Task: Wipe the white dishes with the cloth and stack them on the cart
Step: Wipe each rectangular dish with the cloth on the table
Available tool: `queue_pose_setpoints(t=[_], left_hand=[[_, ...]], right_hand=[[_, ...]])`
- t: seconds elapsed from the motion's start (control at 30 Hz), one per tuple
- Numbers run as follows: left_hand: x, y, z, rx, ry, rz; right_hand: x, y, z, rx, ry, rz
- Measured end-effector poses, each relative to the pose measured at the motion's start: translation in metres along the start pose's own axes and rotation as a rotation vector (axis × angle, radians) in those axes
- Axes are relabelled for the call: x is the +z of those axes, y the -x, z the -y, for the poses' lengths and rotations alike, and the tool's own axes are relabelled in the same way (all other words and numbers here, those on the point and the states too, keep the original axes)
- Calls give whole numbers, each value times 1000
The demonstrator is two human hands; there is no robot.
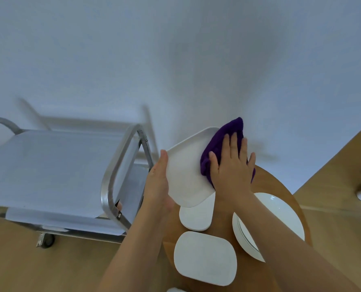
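The left hand (157,182) holds a white rounded-rectangular dish (185,171) by its left edge, thumb lying along the rim on the near face; the fingers behind the dish are hidden, so how far that grip wraps round cannot be told. The dish is lifted off the bench and tilted, its face turned toward the camera, above the far-left part of the round wooden bench (280,186). The right hand (232,165) lies flat with fingers straight and spread, pressing a purple cloth (223,140) against the upper right of the dish's face. Its grip is wide, palm down on the cloth, with nothing pinched. The cloth bunches under the palm and sticks out past the fingertips over the dish's top corner.

On the bench lie more white dishes. Two are rounded-rectangular: one (196,218) just below the lifted dish and partly covered by it, and one (204,258) nearer the camera, lying alone. To the right is a stack of round plates (280,218), partly crossed by the right forearm; at least two rims show, though the exact count cannot be told. That makes three rectangular dishes in all, and one cloth.

To the left stands one metal cart (112,178) with a tubular frame, a flat pale top shelf, a lower shelf and a castor on the wood floor.
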State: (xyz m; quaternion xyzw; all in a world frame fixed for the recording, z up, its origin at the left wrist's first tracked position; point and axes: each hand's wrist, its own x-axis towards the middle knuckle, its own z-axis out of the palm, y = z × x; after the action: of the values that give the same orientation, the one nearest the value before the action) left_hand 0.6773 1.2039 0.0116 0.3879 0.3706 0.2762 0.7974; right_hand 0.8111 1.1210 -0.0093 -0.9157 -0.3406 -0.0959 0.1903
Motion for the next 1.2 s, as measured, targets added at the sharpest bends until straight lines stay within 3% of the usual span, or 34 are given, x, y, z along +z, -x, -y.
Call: queue_pose_setpoints(t=[0.1, 0.2, 0.33, 0.43, 0.53, 0.63, 0.73, 0.9, 1.03, 1.1, 1.2], left_hand=[[4, -1, 3, -25, -37, -43], [9, 0, 9, -78, 171, 38], [17, 2, 12, -160, 274, 10], [15, 1, 12, -113, 212, -128], [11, 0, 2, -163, 143, -133], [6, -4, -14, -281, 116, -91], [5, -7, -26, -270, 93, -53], [-6, -16, -49, -237, 8, 84], [-2, -17, -55, -182, -72, -36], [19, -13, -36, -104, 51, -81], [49, -7, 3, 29, -19, -201]], right_hand=[[1, 8, 5, 88, 22, 67], [1, 21, 13, 127, 21, 168], [-3, 44, 34, 48, 45, 214], [-5, 56, 44, -91, -1, 241], [-10, 63, 40, -307, -171, 222], [-12, 68, 23, -584, -233, 80], [-5, 62, 1, -806, -93, -165], [-3, 41, -22, -759, 32, -438], [-6, 27, -31, -737, 42, -360], [-8, 23, -25, -636, 30, -294], [-5, 20, -10, -516, 1, -276]])
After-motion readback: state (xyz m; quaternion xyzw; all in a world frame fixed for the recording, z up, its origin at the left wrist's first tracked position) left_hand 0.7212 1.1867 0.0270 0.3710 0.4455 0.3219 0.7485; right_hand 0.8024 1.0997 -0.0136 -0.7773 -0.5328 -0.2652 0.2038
